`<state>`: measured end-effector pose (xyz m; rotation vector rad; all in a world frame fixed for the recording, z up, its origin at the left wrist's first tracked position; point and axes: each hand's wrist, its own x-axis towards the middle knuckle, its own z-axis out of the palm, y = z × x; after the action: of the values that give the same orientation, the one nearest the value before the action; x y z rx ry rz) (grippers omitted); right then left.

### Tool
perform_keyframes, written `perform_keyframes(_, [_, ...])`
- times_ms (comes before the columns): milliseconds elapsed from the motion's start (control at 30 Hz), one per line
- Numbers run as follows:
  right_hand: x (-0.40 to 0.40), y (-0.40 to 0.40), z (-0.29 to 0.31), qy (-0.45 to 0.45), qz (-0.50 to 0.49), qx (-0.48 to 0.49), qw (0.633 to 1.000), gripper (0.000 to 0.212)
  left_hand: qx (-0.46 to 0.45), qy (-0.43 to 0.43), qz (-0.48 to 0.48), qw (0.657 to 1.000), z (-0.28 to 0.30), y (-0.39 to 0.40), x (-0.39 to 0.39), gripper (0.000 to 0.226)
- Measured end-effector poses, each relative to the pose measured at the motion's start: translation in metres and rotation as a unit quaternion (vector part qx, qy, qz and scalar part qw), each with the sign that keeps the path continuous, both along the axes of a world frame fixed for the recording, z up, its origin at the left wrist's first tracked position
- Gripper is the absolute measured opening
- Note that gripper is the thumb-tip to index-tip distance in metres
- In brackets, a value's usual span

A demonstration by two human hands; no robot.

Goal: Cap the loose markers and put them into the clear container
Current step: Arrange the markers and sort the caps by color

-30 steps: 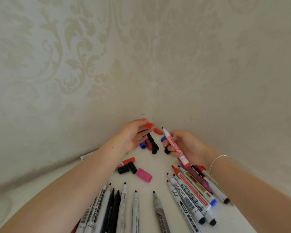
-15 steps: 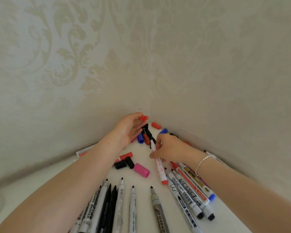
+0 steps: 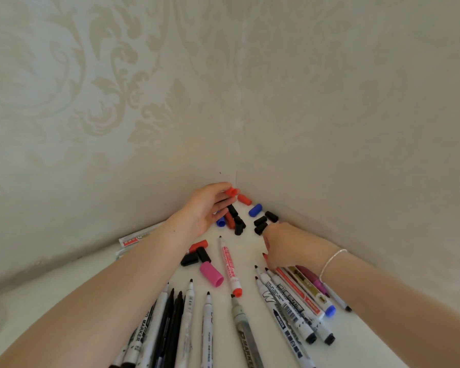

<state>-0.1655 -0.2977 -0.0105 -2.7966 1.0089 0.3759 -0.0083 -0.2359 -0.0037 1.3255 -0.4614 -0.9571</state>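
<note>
Left hand (image 3: pixel 205 208) pinches a red cap (image 3: pixel 231 192) at the corner, over a pile of loose caps (image 3: pixel 235 221). Right hand (image 3: pixel 284 248) fingers down on a red-tipped marker (image 3: pixel 295 285); grip unclear. Red marker (image 3: pixel 230 266) lies free, uncapped, pink cap (image 3: pixel 211 274) beside it. White tabletop (image 3: pixel 51 296), damask wallpaper (image 3: pixel 117 88).

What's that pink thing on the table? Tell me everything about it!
The pink cap is a short, fat tube that looks like smooth plastic, with one closed end and one open end. It lies on its side on the white table, open end toward the camera. No hand touches it. A black cap lies right at its far end, and the red-ended marker lies just to its right.
</note>
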Motion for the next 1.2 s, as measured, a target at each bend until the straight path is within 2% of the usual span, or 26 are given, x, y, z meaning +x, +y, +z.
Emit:
perform_keyframes(100, [0.003,-0.001,-0.004,-0.033,-0.003,-0.005,0.999,0.019,0.003,-0.007,-0.008,1.000,0.000,0.002,-0.001,0.009])
perform_keyframes(200, [0.004,-0.006,0.006,-0.184,-0.057,0.063,0.979,0.024,0.004,-0.008,-0.005,1.000,0.002,0.005,0.001,0.011])
perform_keyframes(233, [0.006,-0.008,0.011,-0.253,-0.085,0.112,0.957,0.026,0.007,-0.010,0.000,1.000,0.003,0.007,0.001,0.012])
perform_keyframes(300, [0.008,-0.010,0.020,-0.372,-0.126,0.232,0.890,0.024,0.016,-0.016,0.009,1.000,0.003,0.009,0.003,0.014])
perform_keyframes(333, [0.008,-0.009,0.023,-0.408,-0.133,0.275,0.860,0.022,0.018,-0.016,0.010,1.000,0.003,0.010,0.003,0.014])
perform_keyframes(367, [0.009,-0.008,0.023,-0.427,-0.130,0.290,0.846,0.020,0.018,-0.015,0.009,1.000,0.003,0.010,0.003,0.013])
perform_keyframes(600, [0.017,-0.004,0.013,-0.468,-0.112,0.303,0.823,0.020,0.012,-0.010,-0.021,1.000,0.001,0.011,-0.003,0.014])
perform_keyframes(767, [0.018,-0.003,0.011,-0.489,-0.117,0.293,0.813,0.023,0.020,-0.041,-0.041,0.998,0.001,0.010,-0.009,0.008])
perform_keyframes(933, [0.022,0.002,0.013,-0.522,-0.149,0.334,0.771,0.019,0.034,-0.061,-0.036,0.997,0.001,0.008,-0.019,0.005])
perform_keyframes(1033, [0.020,0.002,0.017,-0.519,-0.155,0.419,0.728,0.018,0.009,-0.027,0.002,1.000,0.002,0.006,-0.016,0.022])
perform_keyframes(1100, [0.017,0.002,0.019,-0.514,-0.142,0.453,0.715,0.024,-0.007,-0.013,0.015,1.000,0.003,0.006,-0.014,0.029])
perform_keyframes(1167, [0.016,0.005,0.019,-0.517,-0.135,0.446,0.718,0.023,-0.015,-0.007,0.010,1.000,0.003,0.007,-0.014,0.028])
perform_keyframes(1200, [0.017,0.008,0.020,-0.519,-0.135,0.416,0.735,0.022,-0.018,-0.007,0.006,1.000,0.003,0.007,-0.015,0.027])
